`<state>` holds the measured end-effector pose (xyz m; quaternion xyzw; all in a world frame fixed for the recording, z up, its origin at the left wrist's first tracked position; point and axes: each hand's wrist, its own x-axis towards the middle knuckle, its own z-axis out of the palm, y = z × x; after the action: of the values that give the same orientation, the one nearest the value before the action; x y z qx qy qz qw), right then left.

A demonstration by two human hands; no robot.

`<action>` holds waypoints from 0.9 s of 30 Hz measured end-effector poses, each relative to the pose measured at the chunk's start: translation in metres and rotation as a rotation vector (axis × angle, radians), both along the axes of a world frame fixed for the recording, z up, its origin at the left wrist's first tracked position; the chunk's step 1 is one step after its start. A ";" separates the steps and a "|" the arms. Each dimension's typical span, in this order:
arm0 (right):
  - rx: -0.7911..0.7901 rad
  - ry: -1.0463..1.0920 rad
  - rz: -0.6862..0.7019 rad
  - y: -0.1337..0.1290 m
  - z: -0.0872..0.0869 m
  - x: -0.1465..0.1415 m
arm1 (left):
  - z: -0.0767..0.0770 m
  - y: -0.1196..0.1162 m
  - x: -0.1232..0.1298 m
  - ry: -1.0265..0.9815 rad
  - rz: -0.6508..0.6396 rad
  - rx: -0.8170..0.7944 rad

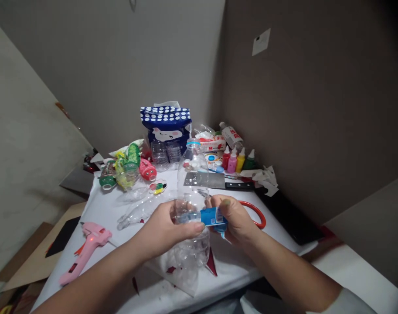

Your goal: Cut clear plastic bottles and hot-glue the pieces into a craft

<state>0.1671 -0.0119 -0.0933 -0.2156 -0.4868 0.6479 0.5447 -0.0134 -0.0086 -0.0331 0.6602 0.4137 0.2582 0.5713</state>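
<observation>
A clear plastic bottle (pixel 192 174) with a blue ring at its neck stands upright between my hands. My left hand (pixel 166 224) wraps round its middle from the left, thumb across the front. A blue label (pixel 210 216) runs partly round the bottle, its right end crumpled and coming away. My right hand (pixel 233 218) pinches that loose end, fingers closed on it. Just behind my right hand lies a red loop handle (pixel 256 213), partly hidden. Farther back, a cleaver (pixel 215 180) lies flat, its blade partly seen through the bottle.
A pink glue gun (pixel 87 248) lies at the left on the white-covered table (pixel 113 272). Painted bottles (pixel 130 161) stand back left, near a blue patterned bag (pixel 166 126). Several paint bottles (pixel 236 160) stand back right. Another clear bottle (pixel 136 213) lies beyond my left hand.
</observation>
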 end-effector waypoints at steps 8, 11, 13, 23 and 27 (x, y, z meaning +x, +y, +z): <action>0.111 -0.107 -0.107 -0.003 0.004 0.002 | 0.001 0.005 -0.002 -0.016 -0.047 0.008; 0.019 -0.026 0.004 -0.002 0.004 0.003 | 0.000 0.005 -0.004 0.012 -0.042 0.000; -0.033 0.042 0.062 -0.002 0.005 0.003 | 0.000 0.007 -0.005 0.025 -0.034 0.011; -0.111 0.185 0.026 -0.017 0.027 0.031 | 0.003 0.027 -0.021 -0.044 0.246 0.016; -0.121 -0.193 0.099 -0.047 0.022 0.081 | 0.008 0.030 -0.024 -0.069 0.256 -0.024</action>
<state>0.2482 -0.0586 -0.0717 -0.2852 -0.5072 0.6783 0.4488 -0.0370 0.0211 -0.0249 0.5859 0.4778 0.3464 0.5553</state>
